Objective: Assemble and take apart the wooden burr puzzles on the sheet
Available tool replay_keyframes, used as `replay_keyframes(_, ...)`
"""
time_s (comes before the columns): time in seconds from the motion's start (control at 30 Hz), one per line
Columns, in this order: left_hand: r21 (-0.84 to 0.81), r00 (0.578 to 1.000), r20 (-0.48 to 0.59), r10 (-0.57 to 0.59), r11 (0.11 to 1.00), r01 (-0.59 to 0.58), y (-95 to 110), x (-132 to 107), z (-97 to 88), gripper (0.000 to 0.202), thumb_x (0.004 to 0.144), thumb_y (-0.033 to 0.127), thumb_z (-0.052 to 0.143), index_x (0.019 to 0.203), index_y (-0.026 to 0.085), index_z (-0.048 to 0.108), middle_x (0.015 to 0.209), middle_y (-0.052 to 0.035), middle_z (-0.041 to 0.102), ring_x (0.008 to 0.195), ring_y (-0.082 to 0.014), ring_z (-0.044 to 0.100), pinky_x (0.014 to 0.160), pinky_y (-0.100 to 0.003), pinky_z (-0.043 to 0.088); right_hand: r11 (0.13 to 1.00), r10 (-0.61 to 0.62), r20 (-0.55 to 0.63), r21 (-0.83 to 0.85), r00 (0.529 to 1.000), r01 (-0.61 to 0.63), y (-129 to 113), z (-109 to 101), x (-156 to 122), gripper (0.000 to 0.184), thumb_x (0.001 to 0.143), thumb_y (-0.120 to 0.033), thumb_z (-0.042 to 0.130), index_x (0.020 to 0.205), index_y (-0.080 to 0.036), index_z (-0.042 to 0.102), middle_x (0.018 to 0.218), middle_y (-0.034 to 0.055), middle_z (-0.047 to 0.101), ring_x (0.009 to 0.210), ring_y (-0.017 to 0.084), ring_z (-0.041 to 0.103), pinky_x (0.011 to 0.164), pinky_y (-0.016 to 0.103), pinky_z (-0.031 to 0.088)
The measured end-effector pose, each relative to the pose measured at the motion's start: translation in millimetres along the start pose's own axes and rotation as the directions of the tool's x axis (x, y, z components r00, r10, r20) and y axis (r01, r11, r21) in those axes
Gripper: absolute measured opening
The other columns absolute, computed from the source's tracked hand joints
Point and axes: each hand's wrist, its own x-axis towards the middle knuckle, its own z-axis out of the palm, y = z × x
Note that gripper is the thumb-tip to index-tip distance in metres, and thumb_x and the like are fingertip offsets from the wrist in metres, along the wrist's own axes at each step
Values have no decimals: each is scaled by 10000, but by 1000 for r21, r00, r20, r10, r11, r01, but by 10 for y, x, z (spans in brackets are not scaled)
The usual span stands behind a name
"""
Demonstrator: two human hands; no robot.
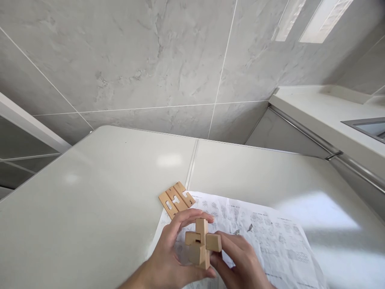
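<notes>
A partly joined wooden puzzle [201, 243] of interlocked notched blocks is held up above a printed instruction sheet [270, 237]. My left hand [168, 257] wraps round its left side, thumb below and fingers over the top. My right hand [240, 261] pinches the block that sticks out on the right. Three loose notched wooden pieces [177, 199] lie side by side on the white table [90, 192], just beyond my hands at the sheet's far left corner.
A seam [191, 164] runs down the middle of the table toward the loose pieces. A grey tiled wall [150, 60] stands behind the table. A white counter [325, 116] with a metal rail lies to the right.
</notes>
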Motion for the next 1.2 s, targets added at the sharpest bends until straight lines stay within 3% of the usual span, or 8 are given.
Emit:
replay_keyframes(0.23, 58, 996, -2, 88, 994, -87, -9, -9, 5, 944, 720, 308, 1030, 1496, 397, 501, 1342, -73, 739, 1275, -301, 711, 1087, -396, 573, 998, -55, -2, 26, 998, 55, 24, 9, -12, 155, 1092, -213, 558, 947, -264, 536, 735, -33, 594, 556, 132, 494, 537, 234, 381)
replay_keyframes(0.37, 26, 994, 16, 112, 993, -113, 14, 2, 11, 938, 735, 289, 1020, 1509, 397, 501, 1378, -73, 720, 1262, -283, 723, 1019, -335, 614, 954, 116, 143, 261, 983, -150, -19, -102, 13, 83, 1075, -338, 622, 1045, -267, 653, 808, 3, 658, 645, 163, 587, 610, 256, 491)
replay_keyframes(0.47, -12, 991, 43, 128, 992, -127, 21, 14, 19, 941, 742, 299, 1017, 1516, 406, 493, 1371, -65, 725, 1299, -291, 708, 1090, -378, 588, 782, 259, 343, 475, 903, -405, -41, -218, 39, 460, 1006, -461, 732, 1424, -318, 606, 1036, 64, 736, 920, 244, 700, 832, 354, 583)
replay_keyframes(0.53, -21, 989, 66, 134, 991, -133, 14, 15, 22, 953, 744, 318, 1015, 1526, 415, 480, 1365, -69, 730, 1389, -328, 645, 1158, -456, 542, 624, 204, 436, 632, 877, -460, -38, -254, 63, 705, 921, -544, 814, 1533, -333, 535, 1240, 104, 711, 1010, 276, 714, 872, 398, 590)
replay_keyframes(0.67, -6, 981, 140, 132, 991, -132, -6, -2, 18, 944, 797, 347, 970, 1560, 444, 423, 1382, -86, 715, 1503, -385, 521, 1158, -566, 523, 356, 92, 488, 798, 868, -487, -30, -197, 96, 720, 856, -621, 845, 1474, -329, 621, 1286, 113, 691, 935, 267, 723, 814, 402, 583)
replay_keyframes(0.87, 66, 980, 134, 146, 986, -156, 13, -12, 19, 931, 800, 374, 963, 1551, 458, 418, 1327, -68, 733, 1447, -385, 568, 1103, -548, 570, 349, 149, 470, 799, 870, -491, -21, -119, 71, 720, 789, -649, 895, 1400, -326, 693, 1214, 86, 690, 1037, 284, 672, 862, 389, 547)
replay_keyframes(1.0, 77, 981, 121, 149, 984, -159, 36, 1, 31, 920, 792, 401, 971, 1537, 466, 435, 1296, -54, 748, 1405, -365, 600, 1091, -524, 584, 306, 172, 482, 803, 859, -512, -22, -132, 69, 725, 755, -641, 915, 1365, -302, 719, 1153, 81, 688, 972, 272, 667, 846, 385, 535)
replay_keyframes(1.2, 133, 980, 113, 163, 975, -178, 24, 9, 3, 839, 860, 526, 892, 1558, 390, 447, 1424, -112, 668, 1433, -353, 582, 1162, -513, 532, 331, 235, 462, 789, 855, -518, -26, -179, 106, 670, 774, -626, 901, 1313, -261, 743, 1087, 76, 664, 995, 267, 628, 874, 369, 502)
